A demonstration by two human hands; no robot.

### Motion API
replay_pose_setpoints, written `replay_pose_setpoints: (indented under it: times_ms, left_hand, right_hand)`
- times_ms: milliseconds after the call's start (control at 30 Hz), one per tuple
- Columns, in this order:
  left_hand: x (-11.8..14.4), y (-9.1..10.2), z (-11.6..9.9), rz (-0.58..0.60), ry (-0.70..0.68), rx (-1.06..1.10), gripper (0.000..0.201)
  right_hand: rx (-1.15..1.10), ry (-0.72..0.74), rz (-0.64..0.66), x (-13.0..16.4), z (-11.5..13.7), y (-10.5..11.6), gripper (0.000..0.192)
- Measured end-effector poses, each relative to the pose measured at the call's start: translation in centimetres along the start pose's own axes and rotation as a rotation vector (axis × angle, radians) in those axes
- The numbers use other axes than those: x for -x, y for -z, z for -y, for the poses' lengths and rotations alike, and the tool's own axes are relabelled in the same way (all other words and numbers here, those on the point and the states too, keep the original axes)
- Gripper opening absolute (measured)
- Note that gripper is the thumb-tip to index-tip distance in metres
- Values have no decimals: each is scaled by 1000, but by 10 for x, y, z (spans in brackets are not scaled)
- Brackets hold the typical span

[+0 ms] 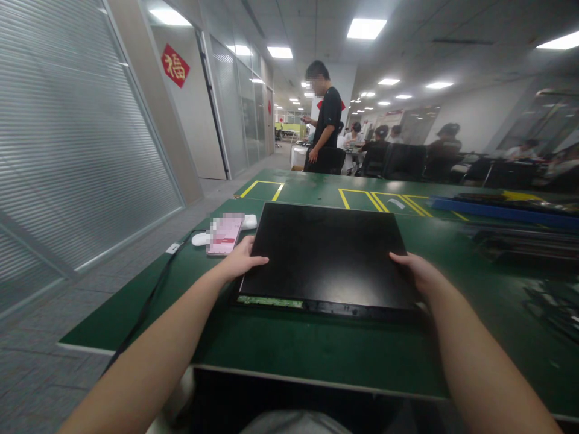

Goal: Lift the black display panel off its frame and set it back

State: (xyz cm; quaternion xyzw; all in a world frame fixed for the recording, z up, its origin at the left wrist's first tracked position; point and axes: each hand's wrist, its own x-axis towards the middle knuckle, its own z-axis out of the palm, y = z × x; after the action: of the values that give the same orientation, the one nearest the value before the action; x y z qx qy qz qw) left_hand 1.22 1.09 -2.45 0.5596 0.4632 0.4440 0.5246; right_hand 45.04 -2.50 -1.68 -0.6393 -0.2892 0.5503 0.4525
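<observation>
A green table [339,349] spans the lower frame. At mid-frame, a black panel [323,250] is clamped at opposite side edges by the left hand [239,259] and right hand [418,271]. A phone [227,238] lies left of centre.

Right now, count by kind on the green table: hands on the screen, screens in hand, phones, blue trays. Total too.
Hands: 2 (left hand, right hand)
Held screen: 1
Phone: 1
Blue tray: 1
Total: 5
</observation>
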Motion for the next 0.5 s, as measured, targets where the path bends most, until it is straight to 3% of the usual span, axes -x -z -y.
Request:
replay_pose_setpoints:
  times_ms: [500]
  left_hand:
    - [0, 1, -1, 5, -9, -15, 56]
  right_hand:
    - [7, 6, -3, -1, -1, 0, 36]
